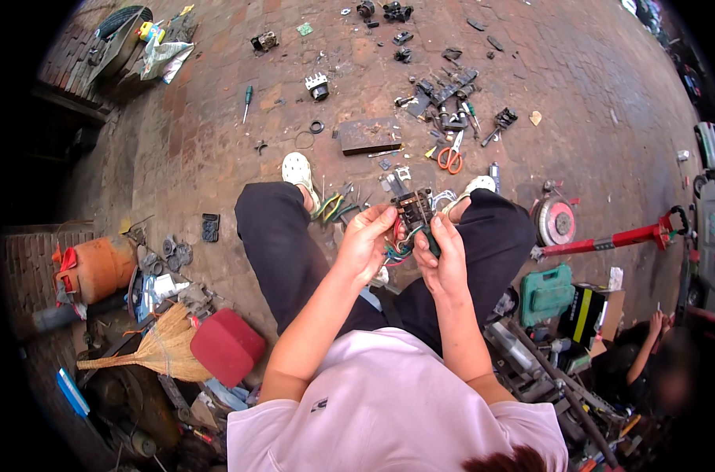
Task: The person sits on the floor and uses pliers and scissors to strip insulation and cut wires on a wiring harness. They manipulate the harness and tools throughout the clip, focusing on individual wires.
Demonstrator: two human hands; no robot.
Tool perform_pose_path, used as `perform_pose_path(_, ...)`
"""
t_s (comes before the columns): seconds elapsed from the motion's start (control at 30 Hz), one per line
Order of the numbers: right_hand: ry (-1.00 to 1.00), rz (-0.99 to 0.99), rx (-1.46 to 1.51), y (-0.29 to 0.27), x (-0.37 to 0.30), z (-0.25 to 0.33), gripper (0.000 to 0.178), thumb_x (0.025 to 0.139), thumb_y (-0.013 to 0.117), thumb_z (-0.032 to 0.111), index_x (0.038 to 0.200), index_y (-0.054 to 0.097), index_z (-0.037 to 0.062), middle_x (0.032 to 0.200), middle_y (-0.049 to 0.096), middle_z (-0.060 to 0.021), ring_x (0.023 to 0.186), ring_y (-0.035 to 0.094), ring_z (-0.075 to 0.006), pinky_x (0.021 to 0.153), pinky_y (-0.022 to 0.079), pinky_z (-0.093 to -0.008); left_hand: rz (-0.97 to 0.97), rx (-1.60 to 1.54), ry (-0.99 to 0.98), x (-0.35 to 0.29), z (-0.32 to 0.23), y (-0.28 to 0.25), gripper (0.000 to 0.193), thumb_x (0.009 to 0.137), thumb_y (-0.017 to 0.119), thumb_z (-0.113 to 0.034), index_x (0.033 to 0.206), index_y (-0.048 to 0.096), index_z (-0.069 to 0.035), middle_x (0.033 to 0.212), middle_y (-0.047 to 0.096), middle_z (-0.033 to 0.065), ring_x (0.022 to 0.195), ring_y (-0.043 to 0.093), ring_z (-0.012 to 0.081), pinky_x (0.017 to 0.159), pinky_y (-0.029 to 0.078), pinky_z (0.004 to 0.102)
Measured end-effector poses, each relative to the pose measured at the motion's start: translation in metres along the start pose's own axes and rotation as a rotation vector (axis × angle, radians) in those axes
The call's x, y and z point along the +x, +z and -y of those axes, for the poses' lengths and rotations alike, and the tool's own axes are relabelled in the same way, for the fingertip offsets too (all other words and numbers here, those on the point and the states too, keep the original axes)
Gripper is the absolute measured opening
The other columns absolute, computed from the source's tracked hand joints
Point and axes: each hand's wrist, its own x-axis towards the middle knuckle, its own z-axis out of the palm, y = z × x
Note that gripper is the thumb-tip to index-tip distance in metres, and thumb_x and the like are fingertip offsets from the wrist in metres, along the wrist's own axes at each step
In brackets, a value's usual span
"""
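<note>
Above my lap I hold a black electrical part (pixel 414 210) with metal contacts and coloured wires (pixel 398 245) hanging below it. My left hand (pixel 365 240) is closed on its left side, thumb and fingers pinching the edge. On the other side, my right hand (pixel 444 263) is closed around a dark green handle (pixel 431 241), which looks like a screwdriver's; its tip is hidden against the part. Between my feet lie pliers with green and yellow handles (pixel 333 204). Orange-handled scissors (pixel 451 156) rest on the bricks ahead.
A dark metal block (pixel 369 135), a green screwdriver (pixel 247 102) and several black parts (pixel 448 90) lie ahead. At left are a straw broom (pixel 157 346), red stool (pixel 227 346) and orange gas cylinder (pixel 97 271). A red jack (pixel 617 238), green case (pixel 547 295) and another person (pixel 644 358) are at right.
</note>
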Motion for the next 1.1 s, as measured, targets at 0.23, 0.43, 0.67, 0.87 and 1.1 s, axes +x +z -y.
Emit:
perform_pose_path(0.23,-0.029,-0.004,0.078,-0.009,0.012,-0.001,0.019,0.092,0.057,0.016,0.105,0.047,0.0064,0.076,0.055,-0.0065,0.051,0.043,-0.0042,0.046,0.034,-0.0165,-0.031,0.323,0.188,0.007,0.013,0.009,0.011,0.085,0.064,-0.004,0.094,0.059,-0.002,0.086,0.061,0.0028,0.074,0.059,0.0097,0.068,0.048,0.0235)
perform_pose_path(0.43,-0.471,-0.277,-0.845,0.010,0.004,-0.013,0.052,0.070,0.079,0.009,0.113,0.050,0.0004,0.096,0.060,-0.0029,0.084,0.057,-0.0084,0.067,0.049,-0.0232,-0.246,0.522,0.373,0.016,0.015,0.001,0.020,0.081,0.066,0.003,0.100,0.062,0.009,0.089,0.054,0.0038,0.076,0.059,0.0092,0.069,0.048,0.0212)
perform_pose_path(0.67,-0.567,-0.245,-0.957,0.026,0.018,-0.012,0.015,0.078,0.072,0.006,0.086,0.063,-0.0029,0.075,0.063,-0.0004,0.066,0.053,-0.0035,0.060,0.042,-0.0183,-0.233,0.676,0.440,0.012,0.014,0.002,0.020,0.083,0.065,0.001,0.101,0.062,0.010,0.086,0.054,0.0036,0.074,0.060,0.0088,0.062,0.049,0.0209)
perform_pose_path(0.87,-0.638,-0.240,-1.100,0.019,0.024,-0.003,0.014,0.082,0.068,0.011,0.084,0.063,-0.0017,0.070,0.065,-0.0066,0.064,0.057,-0.0086,0.059,0.045,-0.0240,-0.180,0.557,0.218,0.008,0.000,0.007,0.019,0.086,0.064,-0.004,0.101,0.061,0.007,0.084,0.063,0.0053,0.071,0.058,0.0085,0.064,0.047,0.0217)
perform_pose_path(1.1,-0.562,-0.294,-0.912,0.008,0.037,-0.004,0.017,0.087,0.065,0.014,0.086,0.060,-0.0019,0.072,0.060,-0.0003,0.069,0.049,-0.0047,0.063,0.041,-0.0216,-0.116,0.480,0.117,0.007,-0.006,0.002,0.020,0.085,0.064,-0.004,0.101,0.060,0.007,0.082,0.063,0.0058,0.069,0.057,0.0083,0.062,0.046,0.0215)
